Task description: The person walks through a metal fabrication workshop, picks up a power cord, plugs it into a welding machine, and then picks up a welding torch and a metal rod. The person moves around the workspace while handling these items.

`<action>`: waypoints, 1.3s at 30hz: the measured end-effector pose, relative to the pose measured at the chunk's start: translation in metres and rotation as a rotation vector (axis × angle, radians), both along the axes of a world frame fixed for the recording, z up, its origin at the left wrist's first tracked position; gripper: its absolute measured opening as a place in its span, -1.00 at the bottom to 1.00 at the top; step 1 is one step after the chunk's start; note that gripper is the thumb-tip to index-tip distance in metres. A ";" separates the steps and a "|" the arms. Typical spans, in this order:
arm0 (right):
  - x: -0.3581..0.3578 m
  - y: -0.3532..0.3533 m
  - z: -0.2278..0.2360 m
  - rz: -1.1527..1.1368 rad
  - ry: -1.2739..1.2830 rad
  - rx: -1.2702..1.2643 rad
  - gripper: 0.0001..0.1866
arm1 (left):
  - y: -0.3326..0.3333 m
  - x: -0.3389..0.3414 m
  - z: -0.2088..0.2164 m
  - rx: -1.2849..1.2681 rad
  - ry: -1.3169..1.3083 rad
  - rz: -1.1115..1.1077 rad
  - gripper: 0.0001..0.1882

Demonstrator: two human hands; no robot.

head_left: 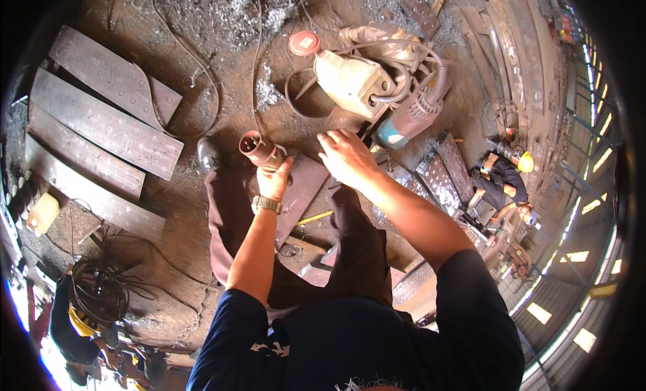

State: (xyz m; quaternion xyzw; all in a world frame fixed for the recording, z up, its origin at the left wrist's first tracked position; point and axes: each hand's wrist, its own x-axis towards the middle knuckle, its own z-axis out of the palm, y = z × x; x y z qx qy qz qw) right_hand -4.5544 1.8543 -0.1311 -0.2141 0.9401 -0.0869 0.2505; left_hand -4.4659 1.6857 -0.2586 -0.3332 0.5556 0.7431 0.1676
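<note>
My left hand (274, 180), with a watch on its wrist, is closed round a red industrial plug (254, 146) whose open end with pins faces up and away. A dark cable runs from near the plug toward the far side. My right hand (346, 157) is held out with its fingers loosely apart and nothing visible in them. Just beyond it lies a cream-coloured machine (351, 81) with a round red cap (305, 43) on its near-left end. Beside that machine is a grey and teal power tool motor (410, 118) with a thick cable.
Long drilled steel plates (104, 122) lie on the left, with a black cable looped over one. Metal shavings (235, 17) cover the far floor. A yellow strip (314, 218) lies between my legs. One person (501, 182) crouches at right; others (81, 324) are at lower left.
</note>
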 end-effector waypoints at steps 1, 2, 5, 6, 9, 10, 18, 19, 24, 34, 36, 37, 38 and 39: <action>0.002 0.001 -0.017 0.059 -0.028 0.066 -0.62 | -0.003 -0.003 0.005 -0.001 -0.077 -0.045 -0.85; 0.006 0.003 -0.034 0.120 -0.057 0.131 -0.61 | -0.002 -0.003 -0.004 0.057 -0.098 -0.030 -0.87; -0.004 0.001 -0.075 0.281 -0.094 0.379 -0.59 | 0.004 -0.014 -0.012 0.116 -0.096 -0.005 -0.84; -0.012 -0.003 -0.084 0.305 -0.146 0.456 -0.58 | 0.006 -0.018 -0.012 0.101 -0.079 -0.005 -0.84; -0.027 -0.017 -0.110 0.259 0.084 0.469 -0.51 | 0.007 -0.017 -0.021 0.061 -0.022 -0.020 -0.83; -0.027 -0.016 -0.113 0.348 -0.118 0.620 -0.51 | 0.006 -0.018 -0.020 0.055 -0.017 0.019 -0.83; -0.033 -0.033 -0.127 0.302 -0.348 0.555 -0.58 | -0.001 -0.023 -0.016 0.142 -0.069 0.206 -0.80; -0.038 -0.030 -0.128 0.317 -0.390 0.623 -0.59 | -0.001 -0.023 -0.018 0.150 -0.051 0.197 -0.79; -0.039 -0.010 -0.143 0.354 -0.562 0.752 -0.63 | 0.006 -0.021 -0.021 0.103 0.031 0.284 -0.79; -0.031 -0.008 -0.146 0.480 -0.451 0.817 -0.65 | 0.003 -0.023 -0.007 0.180 0.032 0.184 -0.85; -0.029 -0.005 -0.150 0.486 -0.432 0.808 -0.65 | 0.005 -0.022 -0.008 0.185 0.036 0.211 -0.85; -0.026 -0.003 -0.152 0.471 -0.410 0.795 -0.66 | 0.005 -0.022 -0.007 0.170 0.031 0.198 -0.85; -0.023 -0.001 -0.154 0.456 -0.388 0.782 -0.67 | 0.006 -0.022 -0.008 0.170 0.030 0.209 -0.84; -0.019 0.000 -0.156 0.467 -0.399 0.783 -0.68 | 0.006 -0.020 -0.010 0.170 0.028 0.220 -0.82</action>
